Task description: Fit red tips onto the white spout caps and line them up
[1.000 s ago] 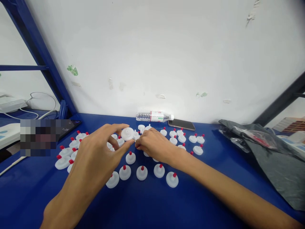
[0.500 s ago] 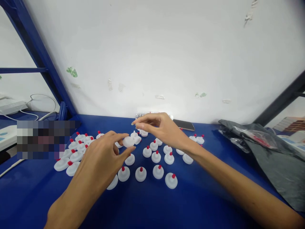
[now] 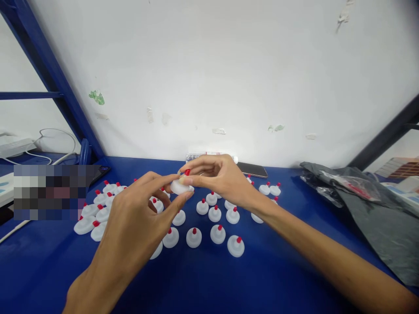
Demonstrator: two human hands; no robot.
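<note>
A white round nozzle lid (image 3: 179, 187) is pinched by its rim between the thumb and fingers of my left hand (image 3: 139, 205), raised above the table. On top of that lid stands a small red tip (image 3: 187, 172). My right hand (image 3: 218, 176) has its thumb and forefinger closed around the red tip and the lid's spout, partly hiding them. Below both hands, several like lids with red tips stand on the blue table, such as a front lid (image 3: 194, 238) and a right-hand lid (image 3: 235, 246). More lids (image 3: 84, 224) cluster on the left.
A dark phone (image 3: 252, 170) and a clear tube-like item (image 3: 195, 157) lie by the white wall (image 3: 209, 78). A grey plastic bag (image 3: 369, 218) covers the right side. Blue frame posts (image 3: 65, 87) rise at the left, near white cables (image 3: 67, 152) and a pixelated patch.
My right fingers have come down onto the lid in my left hand and closed. A red tip now shows on it. The left hand has shifted slightly up and right.
</note>
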